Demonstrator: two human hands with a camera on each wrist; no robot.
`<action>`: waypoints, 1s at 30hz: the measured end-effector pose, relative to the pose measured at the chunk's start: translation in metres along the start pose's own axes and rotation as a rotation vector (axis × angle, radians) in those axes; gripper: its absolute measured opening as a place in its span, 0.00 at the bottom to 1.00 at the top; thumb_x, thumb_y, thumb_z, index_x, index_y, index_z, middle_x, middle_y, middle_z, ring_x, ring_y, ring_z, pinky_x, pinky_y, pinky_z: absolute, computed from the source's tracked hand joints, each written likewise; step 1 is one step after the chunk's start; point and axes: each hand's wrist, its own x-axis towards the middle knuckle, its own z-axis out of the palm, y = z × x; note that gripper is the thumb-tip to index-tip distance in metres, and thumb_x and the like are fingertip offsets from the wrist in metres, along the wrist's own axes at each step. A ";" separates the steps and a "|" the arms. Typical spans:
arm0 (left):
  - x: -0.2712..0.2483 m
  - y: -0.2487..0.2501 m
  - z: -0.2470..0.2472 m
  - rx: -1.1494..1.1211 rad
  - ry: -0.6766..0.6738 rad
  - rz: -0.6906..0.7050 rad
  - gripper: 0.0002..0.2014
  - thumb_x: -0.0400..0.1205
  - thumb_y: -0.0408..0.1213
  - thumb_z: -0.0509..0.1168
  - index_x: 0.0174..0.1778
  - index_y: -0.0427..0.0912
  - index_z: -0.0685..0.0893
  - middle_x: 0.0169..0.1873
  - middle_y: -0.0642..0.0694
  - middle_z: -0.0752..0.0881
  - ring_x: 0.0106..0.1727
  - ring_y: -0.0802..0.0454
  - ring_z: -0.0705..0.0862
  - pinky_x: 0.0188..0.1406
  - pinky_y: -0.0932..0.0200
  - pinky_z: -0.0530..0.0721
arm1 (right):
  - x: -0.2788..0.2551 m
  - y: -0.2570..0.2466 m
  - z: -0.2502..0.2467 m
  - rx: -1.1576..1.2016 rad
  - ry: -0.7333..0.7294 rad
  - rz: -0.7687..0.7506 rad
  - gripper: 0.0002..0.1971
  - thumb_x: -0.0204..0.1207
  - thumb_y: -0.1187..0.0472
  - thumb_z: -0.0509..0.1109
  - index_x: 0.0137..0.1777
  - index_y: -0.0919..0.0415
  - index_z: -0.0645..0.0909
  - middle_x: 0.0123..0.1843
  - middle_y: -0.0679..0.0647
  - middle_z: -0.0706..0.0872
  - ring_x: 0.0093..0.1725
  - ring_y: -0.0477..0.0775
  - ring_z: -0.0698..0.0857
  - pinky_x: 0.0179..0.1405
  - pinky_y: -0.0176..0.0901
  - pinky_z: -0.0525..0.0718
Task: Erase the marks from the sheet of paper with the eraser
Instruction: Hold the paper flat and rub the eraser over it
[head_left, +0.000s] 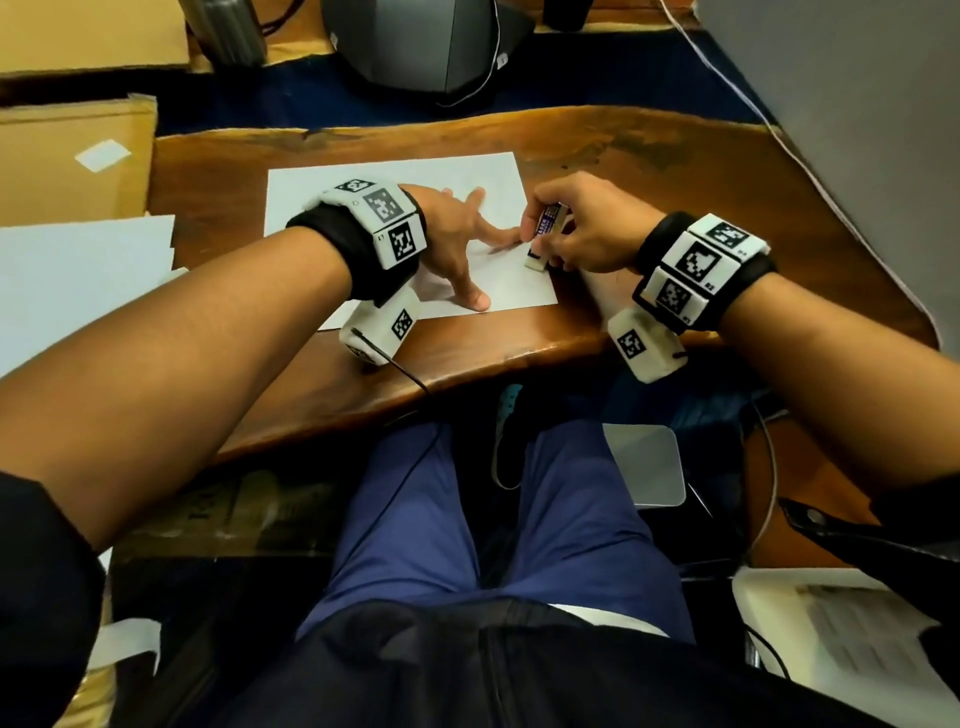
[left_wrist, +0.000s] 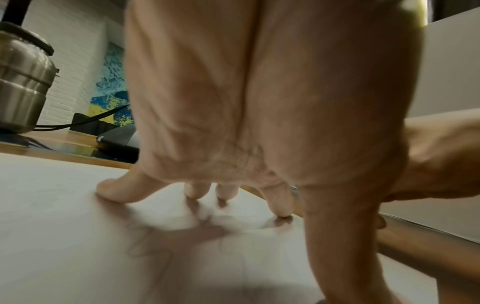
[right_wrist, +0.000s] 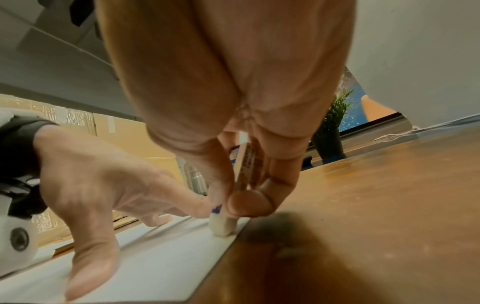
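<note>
A white sheet of paper (head_left: 395, 176) lies on the wooden desk (head_left: 675, 171). My left hand (head_left: 462, 244) is spread on the sheet (left_wrist: 64, 236), straight fingertips (left_wrist: 111, 189) pressing it flat; this hand (right_wrist: 103, 185) also shows in the right wrist view. My right hand (head_left: 582, 228) pinches a white eraser in a printed sleeve (head_left: 543, 236), upright, its bare tip (right_wrist: 223, 226) pressed on the paper (right_wrist: 155, 257) close to the right edge. A short dark mark (head_left: 501, 250) lies just left of the eraser. Faint pencil lines show in the left wrist view.
Another white sheet (head_left: 78, 280) lies at the left, with cardboard boxes (head_left: 72, 161) behind it. A dark grey stand base (head_left: 415, 47) and a steel flask (left_wrist: 23, 76) stand at the back. A white cable (head_left: 727, 78) runs along the right. The desk's near edge (head_left: 467, 374) is close to my wrists.
</note>
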 end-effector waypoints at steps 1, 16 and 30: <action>0.000 0.001 -0.001 0.008 -0.004 0.000 0.48 0.70 0.67 0.70 0.82 0.73 0.48 0.85 0.47 0.33 0.86 0.37 0.39 0.81 0.30 0.47 | 0.000 -0.001 0.000 -0.022 -0.015 -0.022 0.05 0.80 0.65 0.71 0.53 0.56 0.84 0.54 0.53 0.86 0.49 0.53 0.87 0.47 0.46 0.88; 0.000 0.002 -0.002 0.020 -0.026 -0.016 0.48 0.71 0.66 0.70 0.82 0.73 0.49 0.85 0.48 0.33 0.86 0.38 0.39 0.81 0.30 0.50 | 0.003 0.000 -0.006 -0.070 -0.175 -0.086 0.05 0.79 0.62 0.74 0.52 0.54 0.84 0.50 0.49 0.87 0.50 0.51 0.86 0.44 0.38 0.82; -0.001 0.001 -0.003 0.030 -0.017 -0.011 0.48 0.70 0.67 0.70 0.83 0.71 0.51 0.85 0.47 0.34 0.86 0.37 0.40 0.81 0.30 0.49 | -0.003 -0.003 -0.001 -0.098 -0.253 -0.157 0.05 0.79 0.61 0.73 0.52 0.55 0.84 0.48 0.48 0.86 0.46 0.48 0.85 0.43 0.38 0.81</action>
